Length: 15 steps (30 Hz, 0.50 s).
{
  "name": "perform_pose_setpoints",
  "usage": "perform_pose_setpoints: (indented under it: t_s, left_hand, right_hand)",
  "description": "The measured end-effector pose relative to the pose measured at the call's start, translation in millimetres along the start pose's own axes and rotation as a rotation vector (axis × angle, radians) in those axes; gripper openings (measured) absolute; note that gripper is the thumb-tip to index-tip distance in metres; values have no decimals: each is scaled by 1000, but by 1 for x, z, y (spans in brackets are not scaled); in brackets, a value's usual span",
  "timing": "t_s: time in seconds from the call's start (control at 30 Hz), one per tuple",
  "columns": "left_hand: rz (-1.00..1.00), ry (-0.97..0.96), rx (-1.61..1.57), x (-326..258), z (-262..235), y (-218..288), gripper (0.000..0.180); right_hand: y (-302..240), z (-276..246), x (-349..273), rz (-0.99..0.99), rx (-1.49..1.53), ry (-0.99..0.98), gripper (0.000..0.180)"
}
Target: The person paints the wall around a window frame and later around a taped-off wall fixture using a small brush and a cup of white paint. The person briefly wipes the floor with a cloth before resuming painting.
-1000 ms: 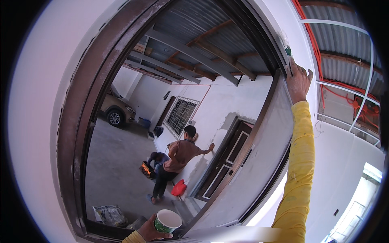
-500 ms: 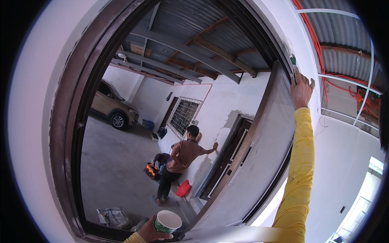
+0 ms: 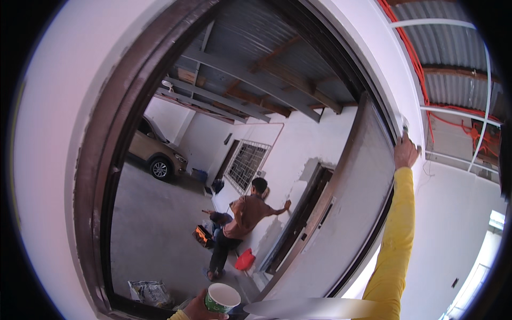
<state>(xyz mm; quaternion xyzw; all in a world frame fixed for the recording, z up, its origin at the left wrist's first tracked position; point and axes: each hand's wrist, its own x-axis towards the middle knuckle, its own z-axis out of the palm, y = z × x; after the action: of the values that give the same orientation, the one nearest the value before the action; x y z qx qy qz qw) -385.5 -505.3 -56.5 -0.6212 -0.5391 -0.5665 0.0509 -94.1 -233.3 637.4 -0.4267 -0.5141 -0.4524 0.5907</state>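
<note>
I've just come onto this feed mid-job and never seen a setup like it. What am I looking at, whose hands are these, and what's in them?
There is no machine here: a person works with two bare hands. You look through a fisheye camera worn on the head, so straight edges bend near the rim.

The left hand, low in view, holds a green-and-white cup. The right hand, raised beside the dark brown frame, grips a small tool, probably a brush; it is partly hidden.

Through the frame, another person stands, near a crouching one. On the floor are an orange-and-black bag and a crumpled package.
</note>
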Motion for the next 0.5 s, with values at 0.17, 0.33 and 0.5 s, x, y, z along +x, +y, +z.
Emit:
perform_pose_setpoints:
  t_s: [0.17, 0.33, 0.5]
  left_hand:
    - [-79, 51, -222, 0, -9, 1, 74]
    - [-168, 88, -423, -3, -21, 13, 72]
    - [-92, 90, -315, -15, -34, 5, 68]
  right_hand:
    - [-44, -71, -15, -86, 509, 316, 39]
    - [-138, -169, 10, -442, 896, 544, 43]
    - [-232, -258, 44, -608, 826, 667, 39]
